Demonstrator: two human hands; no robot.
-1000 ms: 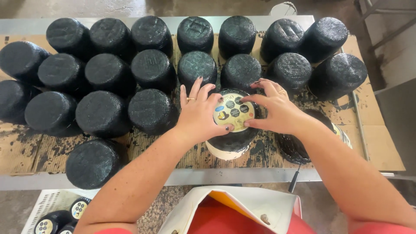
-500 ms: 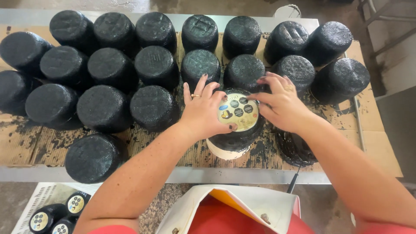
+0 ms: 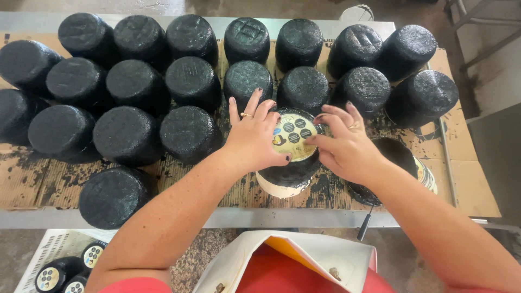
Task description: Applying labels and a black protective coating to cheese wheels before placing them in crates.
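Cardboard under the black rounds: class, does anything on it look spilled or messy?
Yes. The cardboard is blotched with black smears and drips around the black rounds, heaviest near the front edge, beside the round both hands press a label onto.

Both hands press a round label (image 3: 293,137) flat onto a black wheel (image 3: 290,172), left hand (image 3: 256,139) and right hand (image 3: 345,146) either side, among many black wheels (image 3: 191,133) on stained cardboard (image 3: 32,176).

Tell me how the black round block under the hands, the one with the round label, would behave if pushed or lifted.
The labelled block probably slides rather than rolls: it stands on a flat end. It looks solid, likely heavy. Its glossy coating may be slippery under the left hand and right hand.
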